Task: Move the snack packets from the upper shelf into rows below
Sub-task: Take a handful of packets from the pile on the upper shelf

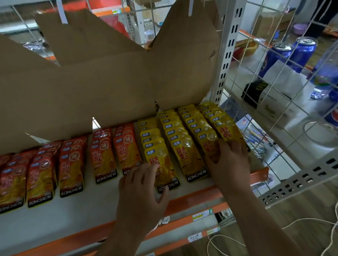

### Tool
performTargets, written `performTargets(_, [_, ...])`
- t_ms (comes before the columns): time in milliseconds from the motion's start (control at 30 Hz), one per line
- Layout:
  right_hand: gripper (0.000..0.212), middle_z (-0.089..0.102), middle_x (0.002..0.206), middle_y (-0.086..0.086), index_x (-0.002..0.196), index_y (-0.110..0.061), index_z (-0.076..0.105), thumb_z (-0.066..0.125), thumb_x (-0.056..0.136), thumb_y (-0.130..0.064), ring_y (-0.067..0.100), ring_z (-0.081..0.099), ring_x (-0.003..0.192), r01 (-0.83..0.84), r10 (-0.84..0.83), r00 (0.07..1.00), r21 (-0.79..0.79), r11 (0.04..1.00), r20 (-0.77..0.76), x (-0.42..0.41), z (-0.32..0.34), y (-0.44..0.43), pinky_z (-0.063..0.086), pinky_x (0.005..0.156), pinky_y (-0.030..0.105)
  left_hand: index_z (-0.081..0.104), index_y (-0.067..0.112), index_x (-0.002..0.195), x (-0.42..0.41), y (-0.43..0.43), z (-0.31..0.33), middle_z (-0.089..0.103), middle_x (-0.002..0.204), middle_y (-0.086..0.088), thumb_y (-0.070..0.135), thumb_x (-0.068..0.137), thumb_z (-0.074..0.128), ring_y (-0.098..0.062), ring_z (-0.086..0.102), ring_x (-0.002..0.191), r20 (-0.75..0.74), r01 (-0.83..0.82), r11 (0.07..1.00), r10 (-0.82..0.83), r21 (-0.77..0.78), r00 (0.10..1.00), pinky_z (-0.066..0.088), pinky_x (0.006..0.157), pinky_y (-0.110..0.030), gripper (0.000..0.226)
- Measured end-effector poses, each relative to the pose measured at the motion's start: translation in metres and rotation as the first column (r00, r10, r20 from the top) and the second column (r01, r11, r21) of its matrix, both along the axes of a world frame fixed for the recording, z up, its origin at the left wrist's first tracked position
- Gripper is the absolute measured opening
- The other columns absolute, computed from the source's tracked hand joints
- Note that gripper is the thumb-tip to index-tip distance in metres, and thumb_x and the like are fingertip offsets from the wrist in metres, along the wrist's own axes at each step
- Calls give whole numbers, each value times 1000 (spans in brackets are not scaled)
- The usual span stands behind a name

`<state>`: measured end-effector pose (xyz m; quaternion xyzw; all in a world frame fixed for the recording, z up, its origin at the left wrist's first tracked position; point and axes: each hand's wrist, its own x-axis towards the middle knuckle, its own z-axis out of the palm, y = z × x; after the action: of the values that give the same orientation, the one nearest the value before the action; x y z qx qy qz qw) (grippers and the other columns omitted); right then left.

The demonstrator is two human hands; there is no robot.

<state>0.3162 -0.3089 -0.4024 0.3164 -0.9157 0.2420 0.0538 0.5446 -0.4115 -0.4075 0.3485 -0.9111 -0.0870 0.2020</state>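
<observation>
Left hand [142, 193], fingers loosely bent and gripping nothing, rests its fingertips on the front yellow packet [164, 166] of the leftmost yellow row; right hand [231, 160] lies flat, fingers spread, over the near ends of the two rightmost yellow rows; every packet lies on the shelf [90, 206], long axis near to far, KONCHEW end nearest, overlapping; four yellow rows, at least five red rows [71, 170] to the left.

Packet rows [165, 147] on shelf [71, 213], before box [85, 83]
</observation>
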Motion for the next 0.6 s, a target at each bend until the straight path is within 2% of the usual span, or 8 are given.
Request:
performTargets(367, [62,60,121,16,128,-14,63,78,79,-49,43,54,113,9,-9,1000,-14,1000,-20,-1,-4,0,47,88,53,59,19,133,-1,1,2,60,126,5,49,90,57,-21,54,121,-25,4,1000,-4,-1,1000,44,98,-42,53])
performTargets(600, [57,62,119,17,124,-11,65,77,81,-47,44,54,111,3,-8,999,-105,995,-47,-1,-5,2,46,90,54,59,19,133,-1,1,2,59,127,5,48,90,60,-21,53,122,-43,-1,1000,2,16,999,44,99,-41,52])
